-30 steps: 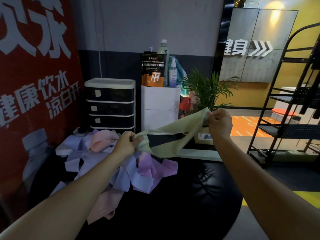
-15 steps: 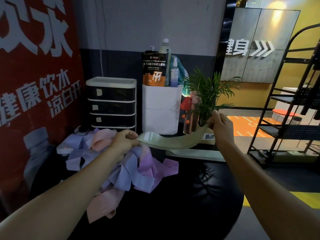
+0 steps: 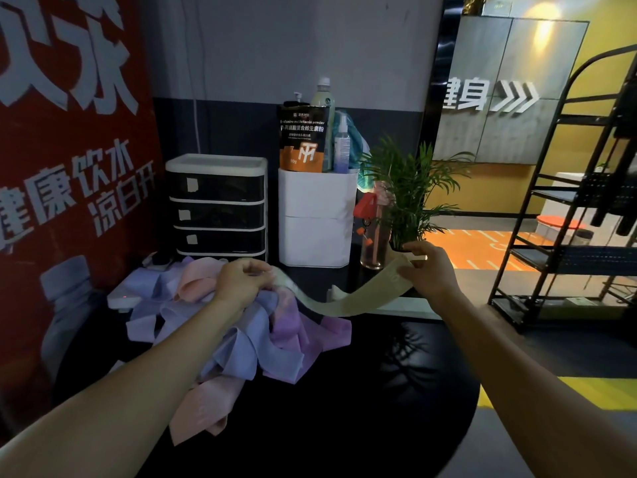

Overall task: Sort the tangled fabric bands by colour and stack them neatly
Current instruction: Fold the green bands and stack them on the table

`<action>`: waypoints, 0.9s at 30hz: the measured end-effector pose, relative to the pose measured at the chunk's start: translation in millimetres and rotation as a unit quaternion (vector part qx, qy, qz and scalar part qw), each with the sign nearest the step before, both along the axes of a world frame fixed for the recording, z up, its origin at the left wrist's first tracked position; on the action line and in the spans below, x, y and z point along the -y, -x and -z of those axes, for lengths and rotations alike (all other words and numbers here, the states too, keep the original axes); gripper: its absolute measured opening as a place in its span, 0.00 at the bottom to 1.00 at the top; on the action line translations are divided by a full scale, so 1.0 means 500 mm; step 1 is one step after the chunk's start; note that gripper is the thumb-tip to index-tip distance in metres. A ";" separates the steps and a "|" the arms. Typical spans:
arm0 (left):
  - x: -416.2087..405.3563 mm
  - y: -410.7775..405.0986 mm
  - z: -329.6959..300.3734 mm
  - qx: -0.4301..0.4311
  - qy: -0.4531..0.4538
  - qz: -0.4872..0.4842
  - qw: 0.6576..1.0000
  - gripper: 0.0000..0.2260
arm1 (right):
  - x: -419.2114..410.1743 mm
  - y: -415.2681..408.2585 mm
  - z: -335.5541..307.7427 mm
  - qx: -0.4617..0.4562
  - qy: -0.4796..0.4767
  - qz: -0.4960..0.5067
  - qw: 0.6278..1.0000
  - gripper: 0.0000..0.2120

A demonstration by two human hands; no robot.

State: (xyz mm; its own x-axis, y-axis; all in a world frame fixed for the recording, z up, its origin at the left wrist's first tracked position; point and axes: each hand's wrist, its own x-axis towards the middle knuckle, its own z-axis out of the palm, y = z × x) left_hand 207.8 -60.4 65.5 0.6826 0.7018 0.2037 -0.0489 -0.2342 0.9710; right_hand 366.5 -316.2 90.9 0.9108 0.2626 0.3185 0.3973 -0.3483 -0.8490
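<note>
Left hand (image 3: 241,282) grips one end of the pale green band (image 3: 348,301), fingers curled around it right above the pile of bands (image 3: 241,332). Right hand (image 3: 429,270) pinches the other end, out near the plant (image 3: 410,188), and the band sags between them over the black bench (image 3: 344,408). That heap is a knot of lilac, purple and pink; the left forearm covers part of it, and in this dim light single bands are hard to separate.
</note>
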 end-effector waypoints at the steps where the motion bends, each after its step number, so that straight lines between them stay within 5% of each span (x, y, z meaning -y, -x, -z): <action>1: 0.003 -0.003 0.000 0.001 -0.005 -0.002 1.000 0.10 | 0.005 -0.001 0.003 -0.018 -0.009 0.007 1.000 0.15; 6: 0.042 -0.027 -0.020 0.002 0.018 0.065 0.998 0.12 | 0.025 0.006 -0.005 -0.027 -0.045 0.001 0.999 0.07; 13: 0.135 -0.076 -0.068 -0.042 -0.153 0.211 0.965 0.06 | 0.034 0.023 -0.075 0.056 -0.092 -0.107 0.988 0.10; 16: 0.180 -0.112 -0.100 -0.040 -0.199 0.245 0.948 0.15 | 0.032 0.030 -0.108 0.072 -0.096 -0.160 0.980 0.12; 24: 0.266 -0.208 -0.168 -0.005 -0.108 0.314 0.943 0.07 | 0.054 -0.004 -0.152 0.041 -0.135 -0.170 0.975 0.09; 27: 0.279 -0.226 -0.181 0.025 -0.033 0.302 0.952 0.10 | 0.066 -0.017 -0.126 -0.008 -0.155 -0.163 0.974 0.16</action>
State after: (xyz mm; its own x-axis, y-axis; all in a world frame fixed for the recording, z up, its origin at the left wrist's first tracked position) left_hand 320.8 -200.1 156.0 0.9462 0.1688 0.2760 -0.2392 -0.2093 0.9481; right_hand 375.1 -349.2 153.9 0.8006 0.4320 0.4152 0.4305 0.0673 -0.9001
